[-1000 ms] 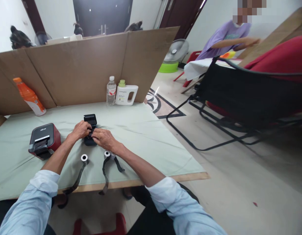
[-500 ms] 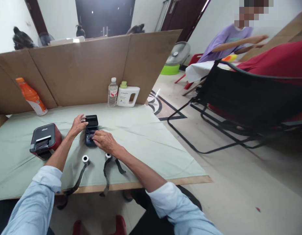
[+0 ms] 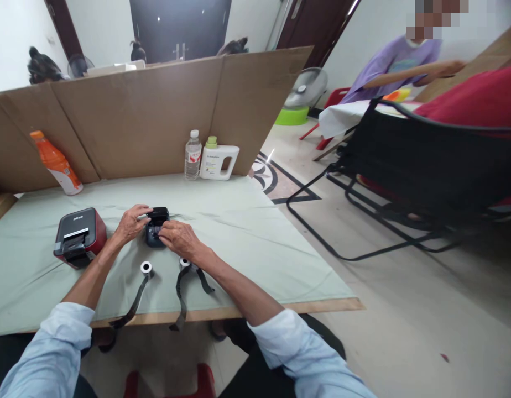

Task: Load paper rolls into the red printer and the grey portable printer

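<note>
A small black printer (image 3: 155,239) lies on the pale green cloth with its lid (image 3: 159,213) partly raised. My left hand (image 3: 132,223) grips the left edge of that lid, fingers above and thumb lower down. At the right side of the open compartment is my right hand (image 3: 178,237), its fingers pinched together; what lies between the fingertips is hidden. Nearer me stand a paper roll (image 3: 146,268) with a dark strip trailing from it and a second roll (image 3: 184,263), partly covered by my right forearm, with dark strips beside it.
Left of my forearm sits a larger red and black printer (image 3: 79,237). Along the cardboard partition (image 3: 139,121) stand an orange bottle (image 3: 56,163), a clear water bottle (image 3: 192,156) and a white jug (image 3: 219,162). To the right are a black folding chair (image 3: 425,155) and a person in purple (image 3: 392,61).
The printer's lid has tipped down toward me, with my left hand moving along with it. My right hand stays at the compartment. The whole view has shifted slightly.
</note>
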`<state>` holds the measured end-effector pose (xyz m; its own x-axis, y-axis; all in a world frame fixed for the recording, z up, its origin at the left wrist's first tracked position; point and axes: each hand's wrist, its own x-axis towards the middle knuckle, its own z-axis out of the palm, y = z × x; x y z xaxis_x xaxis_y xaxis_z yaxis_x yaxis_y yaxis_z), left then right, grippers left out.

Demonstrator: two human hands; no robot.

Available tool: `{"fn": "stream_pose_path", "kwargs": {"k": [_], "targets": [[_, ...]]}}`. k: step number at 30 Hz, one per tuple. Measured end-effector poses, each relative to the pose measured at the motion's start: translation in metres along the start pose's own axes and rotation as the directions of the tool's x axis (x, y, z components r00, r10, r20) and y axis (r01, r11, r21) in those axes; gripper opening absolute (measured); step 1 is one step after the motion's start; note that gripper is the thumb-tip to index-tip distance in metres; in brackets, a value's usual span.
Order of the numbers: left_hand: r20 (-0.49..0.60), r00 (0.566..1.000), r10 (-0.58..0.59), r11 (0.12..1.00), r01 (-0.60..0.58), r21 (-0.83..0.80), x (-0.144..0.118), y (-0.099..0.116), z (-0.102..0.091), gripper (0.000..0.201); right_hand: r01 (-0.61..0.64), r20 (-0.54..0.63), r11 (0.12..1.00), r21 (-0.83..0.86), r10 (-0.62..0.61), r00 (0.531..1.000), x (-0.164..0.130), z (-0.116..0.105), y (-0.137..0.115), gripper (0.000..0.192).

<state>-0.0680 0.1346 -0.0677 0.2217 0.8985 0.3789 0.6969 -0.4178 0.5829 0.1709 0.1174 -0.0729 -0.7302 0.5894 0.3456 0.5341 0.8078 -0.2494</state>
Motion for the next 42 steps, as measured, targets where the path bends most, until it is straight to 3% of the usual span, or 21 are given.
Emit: {"fn": "stream_pose_path", "kwargs": {"k": [9, 16, 19, 22, 26, 32, 38, 42], "targets": [[0.118, 0.993, -0.018, 0.995, 0.007, 0.098, -0.024, 0.005, -0.004, 0.039, -0.002, 0.004, 1.0, 0.03, 0.002, 1.0, -0.001, 0.002, 0.001, 0.018], [0.214, 0.977, 0.026, 0.99, -0.054, 0.129, -0.039, 0.008, -0.012, 0.063, 0.016, -0.01, 0.998, 0.065, -0.015, 1.0, -0.001, 0.005, 0.003, 0.018], [0.211, 0.978, 0.008, 0.985, -0.043, 0.165, -0.045, 0.006, -0.01, 0.075, 0.01, -0.045, 0.99, 0.14, -0.004, 0.999, -0.004, 0.004, 0.008, 0.015], [0.183, 0.983, -0.023, 0.982, -0.012, 0.189, -0.051, 0.005, -0.004, 0.082, -0.078, -0.058, 0.979, 0.191, 0.091, 0.994, -0.009, 0.003, 0.017, 0.042], [0.133, 0.991, -0.024, 0.983, -0.001, 0.185, -0.055, 0.007, 0.004, 0.084, -0.167, 0.054, 0.962, 0.216, 0.159, 0.986, -0.015, 0.003, 0.029, 0.069], [0.104, 0.994, -0.027, 0.976, 0.004, 0.219, -0.055, 0.011, 0.007, 0.079, -0.127, 0.062, 0.954, 0.271, 0.114, 0.992, -0.015, 0.006, 0.039, 0.064], [0.151, 0.983, -0.108, 0.941, 0.052, 0.335, -0.054, 0.024, 0.002, 0.077, -0.151, 0.111, 0.942, 0.301, 0.122, 0.986, -0.015, 0.004, 0.04, 0.065], [0.15, 0.983, -0.104, 0.942, 0.049, 0.332, -0.057, 0.027, 0.002, 0.077, -0.145, 0.085, 0.922, 0.358, 0.123, 0.989, -0.017, 0.007, 0.039, 0.063]]}}
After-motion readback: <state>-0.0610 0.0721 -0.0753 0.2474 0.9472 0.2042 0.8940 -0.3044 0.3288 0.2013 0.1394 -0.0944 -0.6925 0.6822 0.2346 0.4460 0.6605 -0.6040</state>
